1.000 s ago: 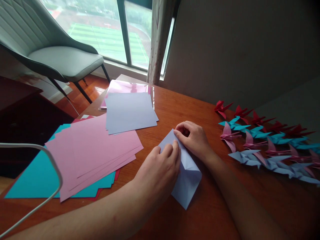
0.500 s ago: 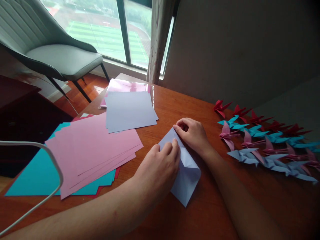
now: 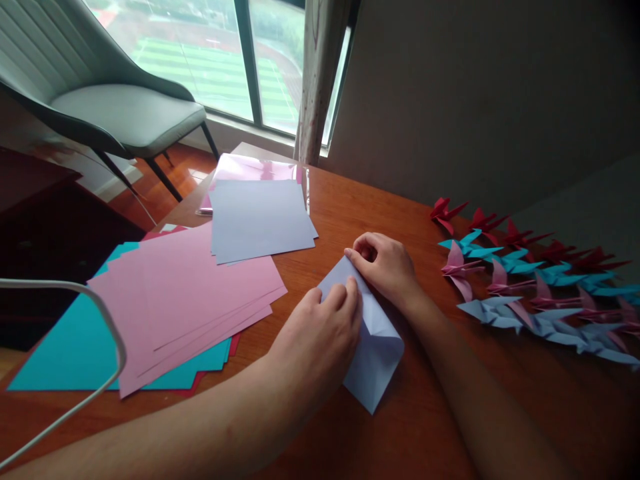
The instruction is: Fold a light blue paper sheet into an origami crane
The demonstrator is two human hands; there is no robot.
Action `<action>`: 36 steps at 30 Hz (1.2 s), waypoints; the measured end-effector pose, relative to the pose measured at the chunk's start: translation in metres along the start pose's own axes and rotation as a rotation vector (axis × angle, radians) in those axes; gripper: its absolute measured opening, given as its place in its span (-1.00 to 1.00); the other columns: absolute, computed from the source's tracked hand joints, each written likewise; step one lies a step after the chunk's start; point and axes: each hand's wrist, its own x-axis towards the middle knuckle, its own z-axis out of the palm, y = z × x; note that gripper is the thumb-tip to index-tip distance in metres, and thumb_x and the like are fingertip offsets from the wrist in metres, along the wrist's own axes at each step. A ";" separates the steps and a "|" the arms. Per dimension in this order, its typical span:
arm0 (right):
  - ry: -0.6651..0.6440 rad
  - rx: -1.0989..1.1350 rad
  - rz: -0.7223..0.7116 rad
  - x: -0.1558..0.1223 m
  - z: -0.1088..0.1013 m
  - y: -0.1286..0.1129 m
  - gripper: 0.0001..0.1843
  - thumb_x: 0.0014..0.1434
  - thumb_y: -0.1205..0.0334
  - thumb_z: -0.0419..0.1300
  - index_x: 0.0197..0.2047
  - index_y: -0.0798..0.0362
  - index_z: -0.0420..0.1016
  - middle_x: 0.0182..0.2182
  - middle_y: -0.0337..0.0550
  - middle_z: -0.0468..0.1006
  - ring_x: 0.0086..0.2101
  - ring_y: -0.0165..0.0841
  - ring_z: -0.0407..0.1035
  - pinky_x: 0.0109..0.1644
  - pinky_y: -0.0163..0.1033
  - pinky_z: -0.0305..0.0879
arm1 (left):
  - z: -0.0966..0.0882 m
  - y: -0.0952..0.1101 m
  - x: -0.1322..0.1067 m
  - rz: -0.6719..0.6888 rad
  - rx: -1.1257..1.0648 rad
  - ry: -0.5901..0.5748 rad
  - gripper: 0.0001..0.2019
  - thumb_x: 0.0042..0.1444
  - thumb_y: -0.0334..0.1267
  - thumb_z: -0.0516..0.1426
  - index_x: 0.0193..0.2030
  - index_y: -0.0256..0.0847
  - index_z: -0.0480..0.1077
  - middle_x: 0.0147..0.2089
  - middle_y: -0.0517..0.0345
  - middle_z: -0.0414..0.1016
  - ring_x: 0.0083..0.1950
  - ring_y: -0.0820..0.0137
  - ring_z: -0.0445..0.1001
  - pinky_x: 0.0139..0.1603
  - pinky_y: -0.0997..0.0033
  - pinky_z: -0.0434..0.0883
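A partly folded pale blue paper (image 3: 374,353) lies on the wooden table (image 3: 350,207) in front of me. My left hand (image 3: 320,337) presses down on its left side with curled fingers. My right hand (image 3: 385,267) pinches the paper's top corner, fingers closed on the fold. Both forearms reach in from the bottom edge.
To the left lie stacks of loose sheets: pink (image 3: 185,293) over teal (image 3: 65,353), and pale blue (image 3: 260,217) further back. Rows of folded paper cranes (image 3: 530,287) in red, teal, pink and blue line the right side. A white cable (image 3: 100,313) loops at the left. A grey chair (image 3: 115,113) stands by the window.
My right hand has slid a little up and left along the paper's top edge. My left hand stays pressed on the sheet.
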 end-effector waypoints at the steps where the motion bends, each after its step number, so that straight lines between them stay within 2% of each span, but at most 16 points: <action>1: 0.006 -0.004 0.004 0.000 0.000 0.000 -0.81 0.17 0.12 0.25 -0.43 -0.01 0.44 -0.46 -0.26 0.51 -0.43 -0.37 0.35 -0.31 -0.27 0.17 | 0.000 0.000 0.000 0.001 -0.001 0.001 -0.55 0.35 -0.25 -0.05 0.29 -0.43 0.29 0.35 -0.24 0.28 0.02 0.16 0.35 -0.23 0.20 0.35; 11: 0.046 0.002 0.041 0.001 0.004 0.002 -0.78 0.19 0.11 0.24 -0.45 -0.01 0.43 -0.49 -0.29 0.49 -0.44 -0.38 0.34 -0.33 -0.26 0.14 | 0.001 -0.001 0.000 0.002 0.007 -0.007 -0.53 0.35 -0.23 -0.04 0.31 -0.43 0.26 0.37 -0.24 0.25 0.04 0.15 0.36 -0.21 0.20 0.36; 16: 0.008 0.089 -0.024 -0.002 -0.002 0.004 -0.82 0.22 0.13 0.21 -0.39 0.00 0.47 -0.44 -0.26 0.52 -0.40 -0.37 0.36 -0.30 -0.26 0.18 | 0.000 -0.001 -0.001 0.009 0.036 0.004 -0.54 0.35 -0.23 -0.05 0.30 -0.42 0.28 0.36 -0.23 0.26 0.03 0.16 0.35 -0.20 0.21 0.35; 20: -0.019 0.110 -0.087 -0.007 -0.005 0.002 -0.86 0.17 0.15 0.27 -0.38 0.00 0.47 -0.44 -0.26 0.49 -0.37 -0.36 0.34 -0.28 -0.26 0.20 | -0.001 0.000 -0.001 -0.004 0.057 -0.009 -0.53 0.35 -0.25 -0.06 0.32 -0.41 0.25 0.35 -0.22 0.27 -0.04 0.18 0.35 -0.24 0.22 0.35; 36: -0.008 0.066 -0.092 -0.010 -0.003 0.002 -0.90 0.18 0.22 0.25 -0.36 -0.01 0.44 -0.41 -0.26 0.47 -0.34 -0.34 0.32 -0.23 -0.24 0.20 | 0.000 0.000 0.000 0.001 0.065 -0.023 -0.57 0.34 -0.26 -0.05 0.29 -0.34 0.30 0.33 -0.17 0.28 -0.06 0.18 0.33 -0.25 0.22 0.33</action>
